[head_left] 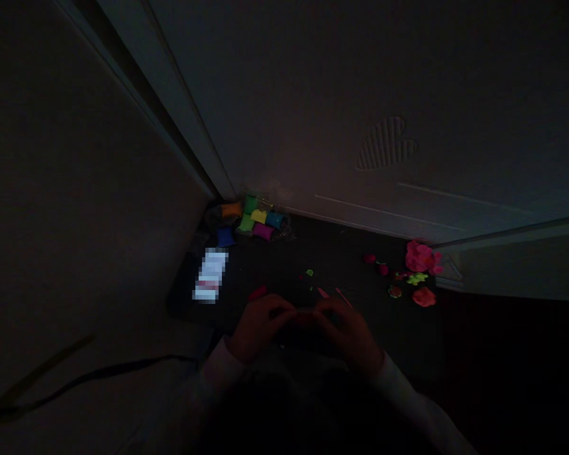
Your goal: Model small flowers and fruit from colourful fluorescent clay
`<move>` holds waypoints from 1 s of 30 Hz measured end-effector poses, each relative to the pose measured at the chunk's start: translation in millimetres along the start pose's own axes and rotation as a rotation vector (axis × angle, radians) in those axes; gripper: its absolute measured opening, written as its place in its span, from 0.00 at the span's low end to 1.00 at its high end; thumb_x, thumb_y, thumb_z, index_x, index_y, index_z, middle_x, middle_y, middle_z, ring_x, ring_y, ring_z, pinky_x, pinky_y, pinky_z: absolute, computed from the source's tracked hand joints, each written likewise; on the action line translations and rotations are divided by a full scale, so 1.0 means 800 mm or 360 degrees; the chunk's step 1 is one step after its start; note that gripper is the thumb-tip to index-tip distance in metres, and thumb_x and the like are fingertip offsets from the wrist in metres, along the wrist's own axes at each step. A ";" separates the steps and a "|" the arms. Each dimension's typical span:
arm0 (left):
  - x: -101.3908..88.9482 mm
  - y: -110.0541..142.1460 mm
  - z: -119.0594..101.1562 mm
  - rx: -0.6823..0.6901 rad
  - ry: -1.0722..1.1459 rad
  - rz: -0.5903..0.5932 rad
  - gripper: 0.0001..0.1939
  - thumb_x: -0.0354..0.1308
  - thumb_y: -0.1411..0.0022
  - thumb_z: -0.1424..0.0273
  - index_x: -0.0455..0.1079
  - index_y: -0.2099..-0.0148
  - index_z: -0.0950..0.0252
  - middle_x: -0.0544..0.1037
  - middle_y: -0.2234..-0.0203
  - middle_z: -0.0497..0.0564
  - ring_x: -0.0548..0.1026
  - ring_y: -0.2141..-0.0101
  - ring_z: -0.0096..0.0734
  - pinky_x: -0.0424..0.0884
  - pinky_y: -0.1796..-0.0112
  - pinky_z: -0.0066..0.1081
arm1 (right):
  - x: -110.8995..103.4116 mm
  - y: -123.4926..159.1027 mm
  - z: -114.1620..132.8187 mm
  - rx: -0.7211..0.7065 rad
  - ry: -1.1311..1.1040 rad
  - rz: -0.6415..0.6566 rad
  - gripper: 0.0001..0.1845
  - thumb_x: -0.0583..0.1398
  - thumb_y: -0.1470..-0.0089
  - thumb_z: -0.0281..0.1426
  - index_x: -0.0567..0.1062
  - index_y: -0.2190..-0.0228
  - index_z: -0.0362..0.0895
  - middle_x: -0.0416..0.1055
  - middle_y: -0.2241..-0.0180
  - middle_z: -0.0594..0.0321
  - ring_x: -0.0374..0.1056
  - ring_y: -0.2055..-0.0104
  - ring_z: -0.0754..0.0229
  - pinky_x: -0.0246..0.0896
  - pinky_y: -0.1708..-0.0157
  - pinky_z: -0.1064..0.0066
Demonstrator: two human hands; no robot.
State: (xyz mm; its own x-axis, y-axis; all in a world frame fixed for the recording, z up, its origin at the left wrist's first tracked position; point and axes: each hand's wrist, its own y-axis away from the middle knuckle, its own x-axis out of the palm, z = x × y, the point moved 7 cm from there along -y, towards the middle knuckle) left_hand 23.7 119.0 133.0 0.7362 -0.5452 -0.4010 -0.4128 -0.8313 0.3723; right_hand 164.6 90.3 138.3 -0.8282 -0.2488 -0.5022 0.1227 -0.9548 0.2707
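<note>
In dim light, my left hand [263,323] and my right hand [349,332] meet near the table's front edge. Their thumbs and fingers are pinched toward each other around something small and dark that I cannot make out. Beside my left fingers lies a red-pink lump [257,292]. Just beyond my right hand are a pink pointed tool [323,293] and a thin pink stick [344,296]. Small green scraps [310,273] lie on the dark table [332,253] in front of both hands.
Several coloured packets [263,231] are heaped at the back left. A lit phone [210,275] lies at the left. To the right are a pink flower-like piece [420,256], a yellow-green piece [416,278] and an orange one [423,297]. A wall [313,126] rises behind the table.
</note>
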 end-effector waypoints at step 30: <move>-0.025 -0.060 0.047 -0.0078 -0.0150 -0.0109 0.09 0.49 0.45 0.67 0.69 0.68 0.65 0.74 0.70 0.50 0.71 0.67 0.29 0.66 0.64 0.29 | -0.005 -0.064 -0.069 0.0388 -0.0306 -0.0341 0.09 0.55 0.52 0.35 0.72 0.73 0.42 0.69 0.72 0.63 0.65 0.67 0.62 0.59 0.64 0.68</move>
State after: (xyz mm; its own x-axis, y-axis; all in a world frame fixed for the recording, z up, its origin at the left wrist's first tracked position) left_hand 8.3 165.6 91.5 0.7072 -0.4970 -0.5029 -0.3348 -0.8618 0.3810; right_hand 191.7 131.6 81.2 -0.9114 0.0093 -0.4114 -0.1787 -0.9095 0.3753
